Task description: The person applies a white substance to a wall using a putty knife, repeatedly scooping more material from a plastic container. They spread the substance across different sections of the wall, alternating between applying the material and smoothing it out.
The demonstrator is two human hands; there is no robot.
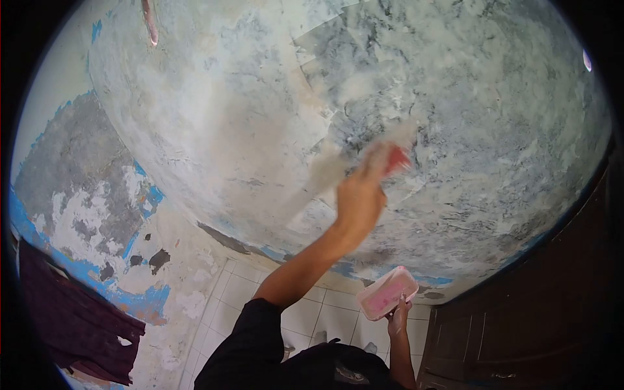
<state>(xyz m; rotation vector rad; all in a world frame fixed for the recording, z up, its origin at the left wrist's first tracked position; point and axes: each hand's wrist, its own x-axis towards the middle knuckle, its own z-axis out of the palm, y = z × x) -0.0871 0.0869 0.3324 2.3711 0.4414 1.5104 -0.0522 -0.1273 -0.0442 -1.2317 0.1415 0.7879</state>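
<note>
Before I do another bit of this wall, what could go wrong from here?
The pink tray is held only by your right hand above the tiled floor; it might tip or slip and mess the tiles.

The wall looks patchy and uneven, so the red tool in your left hand could catch or leave ridges; its edge is too blurred to judge.

The wall (455, 97) looks rough and matt, the tray (383, 284) plastic.
</note>
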